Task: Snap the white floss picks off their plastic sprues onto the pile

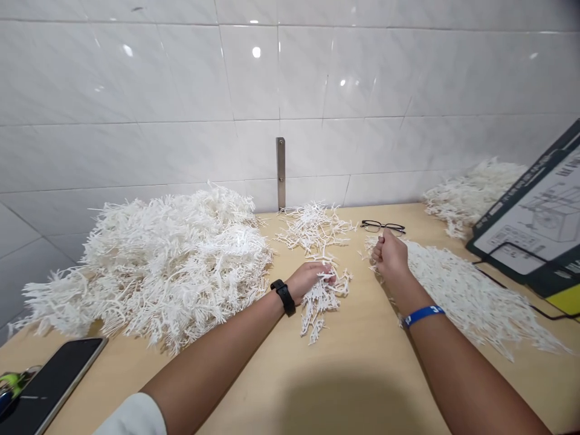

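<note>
My left hand [312, 279], wearing a black watch on its wrist, is closed on a small bunch of white branching strands [317, 302] at the middle of the table. The tips of the bunch hang down toward me. Just behind it lies a loose cluster of similar white strands [312, 226]. My right hand [390, 254], with a blue wristband, is curled into a fist near the back end of a flat layer of white strands [462, 290]. Whatever its fingers hold, if anything, is hidden.
A large heap of white strands [181, 254] fills the left side. Black-framed glasses [383, 226] lie behind my right hand. A phone [54, 380] and keys [16, 383] are at front left. Another strand pile [475, 190] and a printed dark green box [539, 211] stand right.
</note>
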`<action>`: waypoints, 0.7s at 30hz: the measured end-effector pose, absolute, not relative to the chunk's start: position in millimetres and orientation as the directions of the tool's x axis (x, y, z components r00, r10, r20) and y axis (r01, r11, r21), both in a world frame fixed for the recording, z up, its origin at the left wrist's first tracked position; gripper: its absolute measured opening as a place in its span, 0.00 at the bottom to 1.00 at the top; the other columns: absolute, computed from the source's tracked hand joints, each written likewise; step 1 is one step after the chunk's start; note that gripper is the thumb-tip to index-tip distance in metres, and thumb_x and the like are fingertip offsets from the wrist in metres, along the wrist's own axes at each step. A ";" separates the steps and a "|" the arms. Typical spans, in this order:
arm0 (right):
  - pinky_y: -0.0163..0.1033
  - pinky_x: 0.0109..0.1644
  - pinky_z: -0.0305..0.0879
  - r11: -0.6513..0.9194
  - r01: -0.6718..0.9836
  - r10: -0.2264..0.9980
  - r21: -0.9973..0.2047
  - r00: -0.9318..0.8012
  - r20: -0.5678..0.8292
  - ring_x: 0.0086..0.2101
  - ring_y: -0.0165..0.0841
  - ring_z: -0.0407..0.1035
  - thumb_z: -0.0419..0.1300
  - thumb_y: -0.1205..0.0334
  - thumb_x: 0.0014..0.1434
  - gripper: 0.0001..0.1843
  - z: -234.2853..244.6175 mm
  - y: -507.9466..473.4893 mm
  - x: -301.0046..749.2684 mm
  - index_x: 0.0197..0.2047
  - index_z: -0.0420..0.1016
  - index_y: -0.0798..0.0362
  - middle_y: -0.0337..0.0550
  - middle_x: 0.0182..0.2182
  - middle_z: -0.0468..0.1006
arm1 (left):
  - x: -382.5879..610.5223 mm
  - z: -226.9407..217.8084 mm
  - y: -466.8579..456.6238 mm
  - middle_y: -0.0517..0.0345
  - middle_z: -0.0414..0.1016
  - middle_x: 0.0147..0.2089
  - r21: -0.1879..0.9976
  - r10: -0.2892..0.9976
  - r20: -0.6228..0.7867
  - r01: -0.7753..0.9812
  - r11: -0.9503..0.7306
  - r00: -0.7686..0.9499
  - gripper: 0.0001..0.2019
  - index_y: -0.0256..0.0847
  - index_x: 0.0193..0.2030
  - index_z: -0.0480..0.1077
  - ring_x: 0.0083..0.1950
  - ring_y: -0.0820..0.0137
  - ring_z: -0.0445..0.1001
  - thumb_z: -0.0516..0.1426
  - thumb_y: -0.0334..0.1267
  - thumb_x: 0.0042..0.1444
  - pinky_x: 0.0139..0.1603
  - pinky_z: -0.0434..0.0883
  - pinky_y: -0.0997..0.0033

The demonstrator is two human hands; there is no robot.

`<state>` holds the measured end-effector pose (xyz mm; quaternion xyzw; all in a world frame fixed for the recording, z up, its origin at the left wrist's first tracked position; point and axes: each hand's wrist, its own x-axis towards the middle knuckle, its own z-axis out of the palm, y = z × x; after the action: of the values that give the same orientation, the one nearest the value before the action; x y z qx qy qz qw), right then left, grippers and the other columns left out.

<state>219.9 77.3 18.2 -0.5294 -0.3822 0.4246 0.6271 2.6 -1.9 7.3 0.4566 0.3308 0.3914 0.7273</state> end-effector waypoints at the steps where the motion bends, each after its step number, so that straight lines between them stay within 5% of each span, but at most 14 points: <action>1: 0.33 0.15 0.41 0.070 -0.153 0.909 -0.986 0.418 0.000 0.14 0.25 0.40 0.52 0.51 0.56 0.18 19.9 77.5 219.2 0.22 0.50 0.47 0.26 0.13 0.45 | 2.3 9.0 -1.7 0.57 0.68 0.24 0.915 0.873 -0.141 -0.275 0.295 0.467 0.19 0.33 0.25 0.67 0.24 0.77 0.63 0.64 0.49 0.44 0.28 0.58 0.73; 6: 0.37 0.20 0.48 0.077 -0.077 0.736 -0.994 0.677 0.004 0.17 0.28 0.49 0.48 0.62 0.54 0.11 32.7 79.2 238.5 0.21 0.54 0.48 0.34 0.15 0.55 | 1.0 13.0 -2.0 0.57 0.68 0.25 0.908 0.872 -0.162 -0.276 0.316 0.462 0.18 0.33 0.26 0.67 0.24 0.76 0.64 0.65 0.47 0.43 0.27 0.58 0.73; 9: 0.41 0.30 0.57 0.032 0.229 0.565 -0.973 0.799 0.207 0.25 0.33 0.60 0.47 0.66 0.52 0.10 31.7 78.1 258.0 0.21 0.63 0.51 0.44 0.20 0.68 | 0.3 12.7 -1.7 0.57 0.68 0.25 0.898 0.867 -0.170 -0.289 0.333 0.469 0.18 0.33 0.27 0.68 0.25 0.76 0.64 0.64 0.48 0.44 0.27 0.59 0.73; 15: 0.53 0.57 0.52 0.044 0.644 0.520 -0.764 0.638 0.568 0.45 0.43 0.68 0.49 0.72 0.46 0.17 18.5 73.2 251.4 0.36 0.76 0.56 0.51 0.42 0.78 | -0.8 11.4 -0.1 0.57 0.67 0.24 0.911 0.868 -0.155 -0.271 0.310 0.472 0.18 0.33 0.26 0.68 0.23 0.76 0.63 0.62 0.49 0.48 0.25 0.58 0.73; 18: 0.48 0.51 0.59 0.218 0.729 0.555 -0.649 0.455 0.697 0.42 0.42 0.69 0.47 0.73 0.47 0.18 20.5 69.0 235.8 0.35 0.76 0.56 0.51 0.38 0.78 | -0.9 10.2 0.7 0.57 0.66 0.24 0.923 0.871 -0.137 -0.259 0.285 0.471 0.19 0.32 0.26 0.68 0.22 0.77 0.62 0.60 0.51 0.50 0.25 0.57 0.73; 21: 0.40 0.37 0.63 0.364 0.578 0.716 -0.730 0.327 0.616 0.31 0.36 0.69 0.47 0.70 0.49 0.13 28.4 62.3 215.4 0.28 0.73 0.54 0.44 0.27 0.76 | -1.1 8.1 1.8 0.57 0.66 0.24 0.932 0.878 -0.116 -0.254 0.258 0.465 0.22 0.32 0.26 0.68 0.22 0.77 0.61 0.58 0.54 0.52 0.25 0.57 0.74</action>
<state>215.4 62.3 28.4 -0.5609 -0.5770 0.0586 0.5908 -1.1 1.8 8.1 0.4649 0.3357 0.3937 0.7184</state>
